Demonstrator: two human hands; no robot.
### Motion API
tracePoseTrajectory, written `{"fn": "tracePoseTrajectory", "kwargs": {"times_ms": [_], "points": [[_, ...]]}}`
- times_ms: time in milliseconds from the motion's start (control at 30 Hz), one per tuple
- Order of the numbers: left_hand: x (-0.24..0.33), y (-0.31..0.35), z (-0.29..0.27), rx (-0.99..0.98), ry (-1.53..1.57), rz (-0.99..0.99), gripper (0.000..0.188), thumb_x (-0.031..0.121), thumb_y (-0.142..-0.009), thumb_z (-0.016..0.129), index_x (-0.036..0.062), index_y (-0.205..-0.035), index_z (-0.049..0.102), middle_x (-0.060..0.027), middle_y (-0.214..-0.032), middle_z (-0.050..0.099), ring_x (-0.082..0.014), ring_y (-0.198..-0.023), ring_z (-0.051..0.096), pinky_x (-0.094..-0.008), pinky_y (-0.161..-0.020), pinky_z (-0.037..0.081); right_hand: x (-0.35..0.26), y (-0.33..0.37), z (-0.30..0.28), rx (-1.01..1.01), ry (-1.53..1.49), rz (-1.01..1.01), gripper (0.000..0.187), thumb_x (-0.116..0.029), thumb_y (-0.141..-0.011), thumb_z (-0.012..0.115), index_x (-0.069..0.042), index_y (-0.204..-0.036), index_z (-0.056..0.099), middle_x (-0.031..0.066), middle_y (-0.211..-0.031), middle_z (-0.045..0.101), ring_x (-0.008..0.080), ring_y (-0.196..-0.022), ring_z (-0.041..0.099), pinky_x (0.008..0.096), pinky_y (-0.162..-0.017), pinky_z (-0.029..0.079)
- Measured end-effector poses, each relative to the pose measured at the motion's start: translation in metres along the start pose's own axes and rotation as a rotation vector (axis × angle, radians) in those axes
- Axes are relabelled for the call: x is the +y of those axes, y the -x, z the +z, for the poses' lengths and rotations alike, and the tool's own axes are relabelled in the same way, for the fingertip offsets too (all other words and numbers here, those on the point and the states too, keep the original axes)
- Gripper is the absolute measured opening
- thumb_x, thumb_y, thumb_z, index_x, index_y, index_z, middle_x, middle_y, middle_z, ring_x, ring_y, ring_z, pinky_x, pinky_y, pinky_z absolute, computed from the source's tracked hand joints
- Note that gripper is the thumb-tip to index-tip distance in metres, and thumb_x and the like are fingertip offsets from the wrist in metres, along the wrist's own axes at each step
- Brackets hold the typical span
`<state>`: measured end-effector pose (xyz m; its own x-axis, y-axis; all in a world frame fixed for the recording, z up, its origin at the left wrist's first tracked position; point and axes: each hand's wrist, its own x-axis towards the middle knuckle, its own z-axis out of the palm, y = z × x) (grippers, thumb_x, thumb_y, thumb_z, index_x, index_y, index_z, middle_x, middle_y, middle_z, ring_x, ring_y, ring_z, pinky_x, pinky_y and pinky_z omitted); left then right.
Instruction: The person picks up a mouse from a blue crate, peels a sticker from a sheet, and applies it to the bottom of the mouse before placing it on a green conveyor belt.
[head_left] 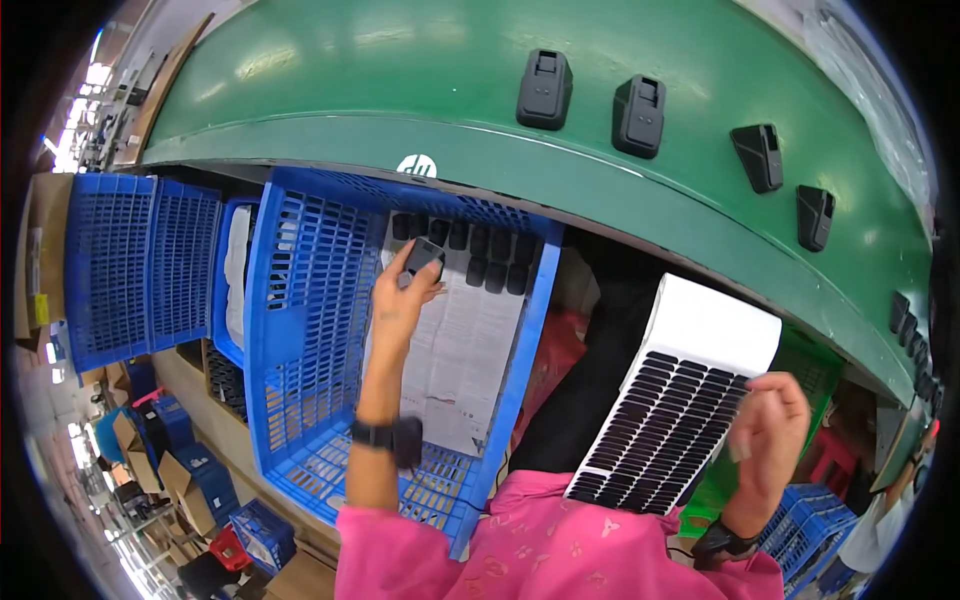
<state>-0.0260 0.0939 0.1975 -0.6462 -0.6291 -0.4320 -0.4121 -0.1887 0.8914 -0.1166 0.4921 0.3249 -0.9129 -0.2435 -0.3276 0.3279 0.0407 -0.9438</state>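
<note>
My left hand [400, 297] reaches into a blue plastic crate [305, 335], its thumb and fingers closed round a small dark block-shaped device [425, 257]. Around it, several similar black devices [478, 240] stand in rows on the white paper liner [455, 350] at the crate's far end. Across my lap slants a white sheet [715, 325] with rows of black rounded stickers [670, 425]. At the sheet's right edge, my right hand [768, 425] has its fingers curled in. Whether something small sits between those fingertips is too blurred to tell.
A green workbench [400, 75] spans the far side, with several black devices [545, 90] spaced along it. More blue crates [110, 265] stand at the left. A green crate [805, 375] is under the bench at right. Cardboard boxes [190, 490] crowd the lower-left floor.
</note>
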Motion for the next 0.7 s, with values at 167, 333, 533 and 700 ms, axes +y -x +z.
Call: {"fn": "tracePoseTrajectory", "kwargs": {"times_ms": [167,333,533,700], "points": [[-0.204,-0.128,-0.05,0.078,-0.594,-0.139,0.053,0.04,-0.073,0.071,-0.0028,-0.102,0.063,-0.0194,-0.086,0.066,-0.0277,-0.077,0.066,-0.035,-0.069,0.051,0.004,-0.015,-0.079,0.261,-0.078,-0.011,0.019,-0.023,-0.096,0.049,-0.004,-0.099,0.053,-0.0035,-0.064,0.043,0.0028,-0.04,0.031,0.0176,-0.034,0.021],[-0.272,-0.162,-0.016,0.149,-0.862,-0.196,0.047,0.042,-0.072,0.067,-0.0032,-0.086,0.066,-0.0261,-0.088,0.065,-0.0408,-0.088,0.063,-0.0431,-0.079,0.05,0.033,0.011,-0.15,0.502,0.06,0.083,0.02,-0.025,-0.095,0.051,-0.006,-0.096,0.056,-0.0055,-0.058,0.04,0.0029,-0.041,0.032,0.0185,-0.036,0.025],[-0.303,-0.186,0.014,0.246,-0.744,-0.084,0.048,0.042,-0.073,0.067,-0.0016,-0.093,0.065,-0.0227,-0.093,0.066,-0.0369,-0.089,0.064,-0.0422,-0.073,0.052,0.116,0.08,-0.214,0.722,0.32,0.358,0.018,-0.026,-0.092,0.056,-0.008,-0.086,0.058,-0.003,-0.055,0.045,0.0048,-0.04,0.039,0.0196,-0.035,0.029],[-0.364,-0.198,0.0,0.351,-0.729,0.123,0.044,0.039,-0.082,0.061,0.002,-0.106,0.061,-0.0164,-0.104,0.065,-0.0293,-0.094,0.063,-0.037,-0.078,0.05,0.152,0.098,-0.207,0.671,0.428,0.578,0.022,-0.029,-0.092,0.056,-0.007,-0.091,0.057,-0.0035,-0.056,0.045,0.005,-0.041,0.042,0.0186,-0.035,0.033]]}}
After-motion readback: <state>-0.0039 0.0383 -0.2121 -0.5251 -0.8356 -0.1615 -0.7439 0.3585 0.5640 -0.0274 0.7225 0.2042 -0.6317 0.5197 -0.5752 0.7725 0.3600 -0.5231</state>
